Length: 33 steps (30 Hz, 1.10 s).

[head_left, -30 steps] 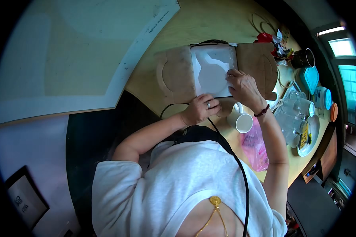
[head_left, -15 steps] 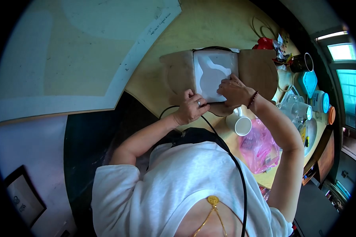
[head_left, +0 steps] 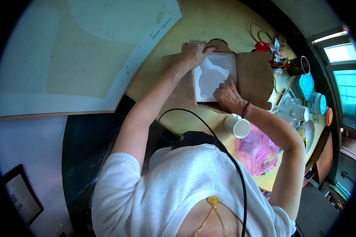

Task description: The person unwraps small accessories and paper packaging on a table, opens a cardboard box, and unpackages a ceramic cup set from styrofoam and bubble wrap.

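Brown cardboard forms the box [head_left: 255, 75], lying on the table [head_left: 221, 19] with its side flaps spread. Opening it looks done: the white insert [head_left: 210, 81] sits within, its shaped recess exposed, and folding the flaps over remains undone. The left hand [head_left: 194, 54] reaches the far left corner, thumb near the edge (whether it grips, I cannot tell). Bent fingers of the right hand [head_left: 228, 96] rest against the insert's right side, their grip likewise unclear. Close by, the white cup [head_left: 238, 127] crowds the right wrist; a pink bag [head_left: 258, 152] lies beside it, and a black cable [head_left: 241, 179] loops before the box.
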Each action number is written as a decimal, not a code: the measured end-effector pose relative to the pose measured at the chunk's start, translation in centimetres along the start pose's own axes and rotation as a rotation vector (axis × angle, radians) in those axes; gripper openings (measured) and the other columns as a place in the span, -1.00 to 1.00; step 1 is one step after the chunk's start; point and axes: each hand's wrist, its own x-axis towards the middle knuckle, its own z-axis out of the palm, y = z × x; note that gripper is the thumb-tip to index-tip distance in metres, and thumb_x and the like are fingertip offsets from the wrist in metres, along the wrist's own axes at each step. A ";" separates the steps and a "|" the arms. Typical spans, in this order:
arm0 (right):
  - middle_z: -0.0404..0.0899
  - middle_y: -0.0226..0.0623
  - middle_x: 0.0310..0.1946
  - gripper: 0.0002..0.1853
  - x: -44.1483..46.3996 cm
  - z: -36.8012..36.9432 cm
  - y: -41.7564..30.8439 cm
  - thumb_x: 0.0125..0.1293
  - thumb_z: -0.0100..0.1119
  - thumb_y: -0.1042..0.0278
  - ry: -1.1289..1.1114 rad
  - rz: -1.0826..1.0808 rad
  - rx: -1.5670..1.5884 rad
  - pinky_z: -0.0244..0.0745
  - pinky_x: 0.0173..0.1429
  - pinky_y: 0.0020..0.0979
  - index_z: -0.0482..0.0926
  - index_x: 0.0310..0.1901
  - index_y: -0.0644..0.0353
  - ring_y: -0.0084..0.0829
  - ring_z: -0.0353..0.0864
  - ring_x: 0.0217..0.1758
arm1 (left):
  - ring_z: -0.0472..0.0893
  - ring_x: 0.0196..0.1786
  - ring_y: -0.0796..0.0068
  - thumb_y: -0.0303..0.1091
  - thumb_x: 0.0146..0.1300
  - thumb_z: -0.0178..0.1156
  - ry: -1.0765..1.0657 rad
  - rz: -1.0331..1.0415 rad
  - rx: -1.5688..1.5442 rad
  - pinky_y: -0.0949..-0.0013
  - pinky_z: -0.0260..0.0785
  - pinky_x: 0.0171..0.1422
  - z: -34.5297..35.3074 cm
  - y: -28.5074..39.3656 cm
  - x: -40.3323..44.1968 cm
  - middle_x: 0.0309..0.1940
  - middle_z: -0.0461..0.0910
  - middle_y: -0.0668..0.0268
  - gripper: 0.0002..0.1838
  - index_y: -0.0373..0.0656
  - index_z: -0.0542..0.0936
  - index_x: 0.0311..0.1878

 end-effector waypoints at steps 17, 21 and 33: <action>0.56 -0.34 -0.50 -0.80 -0.8 -5.6 1.8 -0.16 0.30 0.32 0.237 0.027 0.137 0.10 0.21 -0.10 0.57 -0.42 0.13 -0.36 0.54 -0.31 | 0.52 -0.47 0.00 -0.02 0.21 0.02 -0.035 -0.022 -0.064 0.16 0.33 -0.39 -0.7 -0.9 1.5 -0.56 0.51 0.00 -0.55 -0.28 0.53 -0.49; 0.54 -0.30 -0.52 -0.76 0.6 -7.4 2.5 -0.06 0.26 0.22 0.122 0.170 0.546 0.22 0.08 -0.24 0.56 -0.40 0.20 -0.27 0.51 -0.29 | 0.53 -0.48 0.03 -0.07 0.24 -0.01 0.032 -0.020 -0.016 0.13 0.35 -0.41 0.3 0.0 0.5 -0.59 0.51 0.05 -0.58 -0.22 0.53 -0.54; 0.53 -0.24 -0.49 -0.74 4.0 -1.9 3.0 -0.18 0.27 0.39 0.518 0.225 0.220 0.28 -0.04 -0.25 0.49 -0.37 0.20 -0.24 0.50 -0.32 | 0.52 -0.47 0.05 -0.10 0.24 0.00 0.107 0.068 -0.016 0.15 0.34 -0.41 -1.6 1.6 -0.9 -0.58 0.51 0.08 -0.62 -0.22 0.52 -0.51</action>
